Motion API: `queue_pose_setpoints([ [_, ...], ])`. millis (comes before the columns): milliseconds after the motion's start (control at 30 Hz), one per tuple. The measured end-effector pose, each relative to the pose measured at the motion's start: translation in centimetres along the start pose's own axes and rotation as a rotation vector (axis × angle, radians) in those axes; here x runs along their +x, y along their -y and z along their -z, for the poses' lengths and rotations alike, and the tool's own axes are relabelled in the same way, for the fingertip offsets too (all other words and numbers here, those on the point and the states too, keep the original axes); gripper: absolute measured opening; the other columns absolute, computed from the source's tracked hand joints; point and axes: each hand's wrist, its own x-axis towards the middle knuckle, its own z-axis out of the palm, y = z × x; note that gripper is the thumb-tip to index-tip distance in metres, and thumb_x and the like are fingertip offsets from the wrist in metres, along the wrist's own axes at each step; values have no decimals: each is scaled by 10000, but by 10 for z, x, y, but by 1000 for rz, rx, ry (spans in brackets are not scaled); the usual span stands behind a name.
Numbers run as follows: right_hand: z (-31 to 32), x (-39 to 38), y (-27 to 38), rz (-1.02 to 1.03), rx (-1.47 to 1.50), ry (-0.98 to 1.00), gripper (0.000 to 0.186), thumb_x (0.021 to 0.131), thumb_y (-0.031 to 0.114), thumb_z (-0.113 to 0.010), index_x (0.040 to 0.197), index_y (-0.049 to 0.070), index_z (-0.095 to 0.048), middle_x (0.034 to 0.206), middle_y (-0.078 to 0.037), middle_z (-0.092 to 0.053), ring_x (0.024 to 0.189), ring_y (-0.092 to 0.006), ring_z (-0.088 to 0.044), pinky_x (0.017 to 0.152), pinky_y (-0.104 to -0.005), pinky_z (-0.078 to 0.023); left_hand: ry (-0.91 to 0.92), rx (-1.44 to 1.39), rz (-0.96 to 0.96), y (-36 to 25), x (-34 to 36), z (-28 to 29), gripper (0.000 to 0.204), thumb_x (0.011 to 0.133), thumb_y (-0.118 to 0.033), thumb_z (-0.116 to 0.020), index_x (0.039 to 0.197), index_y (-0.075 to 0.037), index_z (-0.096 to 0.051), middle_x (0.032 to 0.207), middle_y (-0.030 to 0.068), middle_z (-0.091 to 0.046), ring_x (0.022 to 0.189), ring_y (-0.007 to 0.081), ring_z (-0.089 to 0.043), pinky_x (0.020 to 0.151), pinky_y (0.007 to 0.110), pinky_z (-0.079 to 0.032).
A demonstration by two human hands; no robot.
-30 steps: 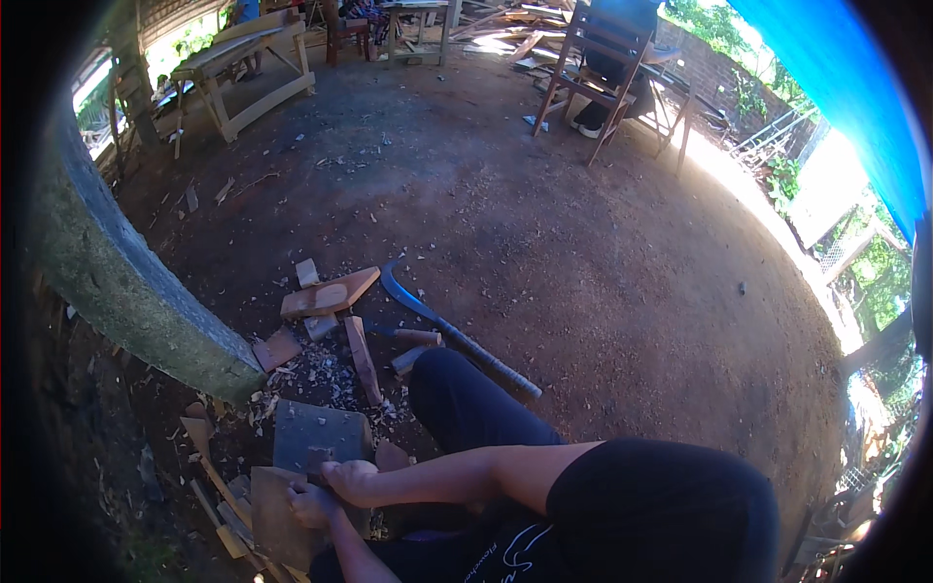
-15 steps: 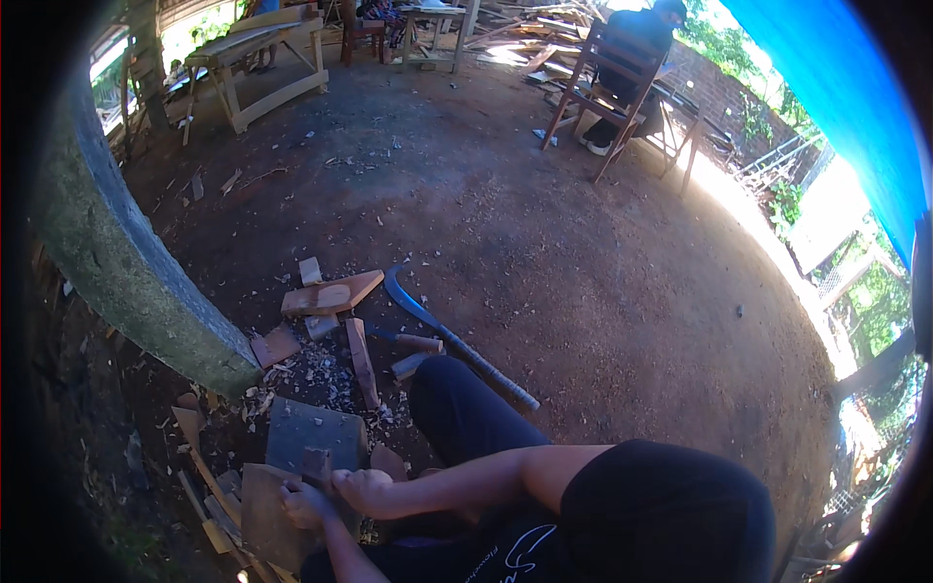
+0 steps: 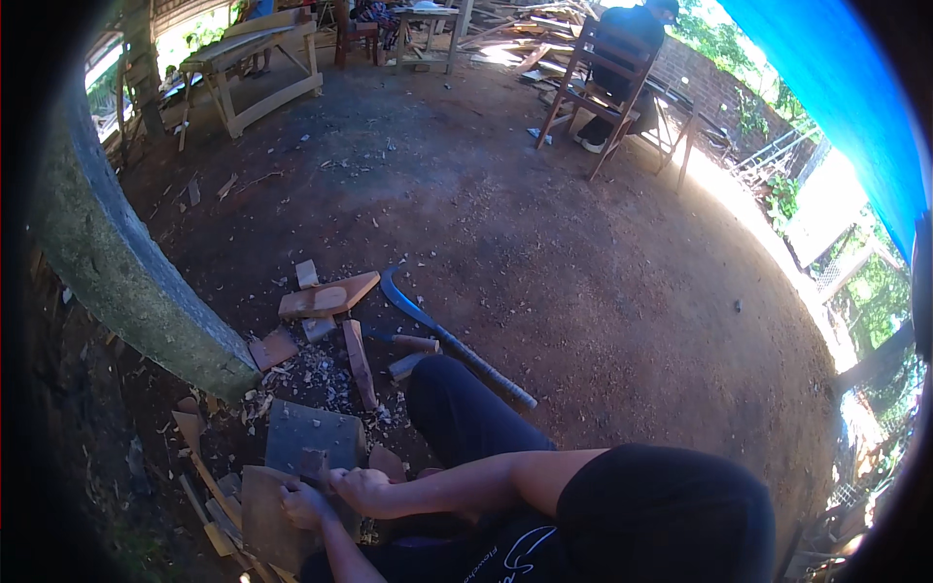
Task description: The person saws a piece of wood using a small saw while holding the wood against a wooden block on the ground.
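Observation:
My left hand [image 3: 305, 506] is closed beside the edge of a brown board [image 3: 269, 530], its fingers partly hidden, so what it grips cannot be made out. Close by on its right, my right hand [image 3: 358, 486] is a fist against a small dark flat piece [image 3: 313, 463] that juts up between the hands. Whether that piece is wood or a blade is too blurred to tell. Just beyond stands a grey block [image 3: 313, 432] with a flat top.
A long-handled curved blade [image 3: 457, 342] lies on the dirt floor past my knee. Left of it are a shaped wood piece [image 3: 328, 295], a narrow stick [image 3: 360, 361] and shavings. A concrete post [image 3: 155, 282] rises at left. Far right, a person [image 3: 624, 49] sits on a wooden chair [image 3: 604, 83].
The view has shifted very slightly. Both hands stay almost in the same place, with the small dark piece still between them.

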Motion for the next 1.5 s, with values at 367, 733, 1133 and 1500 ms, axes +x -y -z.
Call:
queue_pose_setpoints([
  [367, -15, -8, -7, -38, -65, -33, 253, 916, 216, -507, 1059, 17, -444, 911, -91, -668, 794, -232, -705, 594, -340, -563, -1, -34, -10, 6, 1, -7, 334, 893, -301, -460, 924, -54, -682, 872, 184, -683, 780, 378, -659, 695, 495, -500],
  [733, -12, -20, -11, -48, 154, 19, 256, 913, 201, -529, 1096, 40, -452, 961, -150, -659, 863, -266, -696, 662, -377, -557, -119, -32, -14, 19, 7, -22, 343, 875, -327, -475, 955, -79, -697, 862, 176, -691, 762, 377, -668, 690, 500, -512],
  [1133, -18, -8, -5, 29, 224, -69, 231, 905, 175, -523, 1080, 40, -455, 906, -145, -671, 839, -278, -695, 661, -374, -557, -111, -20, -23, 22, 8, -23, 343, 883, -332, -461, 905, -73, -684, 834, 175, -685, 741, 395, -658, 659, 514, -503],
  [1500, -18, 13, -9, 122, 95, -106, 258, 902, 169, -518, 1088, 15, -426, 901, -146, -665, 843, -267, -694, 663, -344, -562, -84, -23, -13, 12, 3, -22, 344, 895, -327, -451, 928, -71, -679, 868, 188, -681, 778, 397, -654, 676, 519, -497],
])
